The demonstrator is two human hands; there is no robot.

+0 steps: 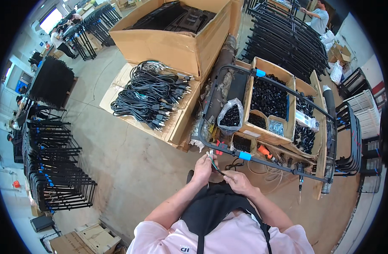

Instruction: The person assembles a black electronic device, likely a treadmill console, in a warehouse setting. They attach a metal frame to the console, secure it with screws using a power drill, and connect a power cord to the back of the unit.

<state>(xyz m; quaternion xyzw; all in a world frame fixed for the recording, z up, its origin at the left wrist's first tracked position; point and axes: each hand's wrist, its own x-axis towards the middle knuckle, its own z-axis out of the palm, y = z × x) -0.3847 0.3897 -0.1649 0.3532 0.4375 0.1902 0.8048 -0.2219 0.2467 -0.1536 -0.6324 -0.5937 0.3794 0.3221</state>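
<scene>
My left hand [203, 168] is closed on the end of a black cable [219, 171], where thin green and pale wires show at the fingertips. A little to the right, my right hand [239, 183] pinches the same cable farther along. Both hands are in front of my dark apron, close to the near corner of a black tubular frame [278, 166] with blue tape on it. The frame lies across the workbench. Just beyond my left fingertips is a red clamp-like part [219, 147].
Coiled black cables [147, 93] lie on a cardboard box at left. Behind them stands a large carton [160, 44]. Wooden bins of black parts [268, 99] and a bag of parts [230, 116] sit inside the frame. An orange-handled tool [265, 151] and a hanging screwdriver [300, 182] are nearby.
</scene>
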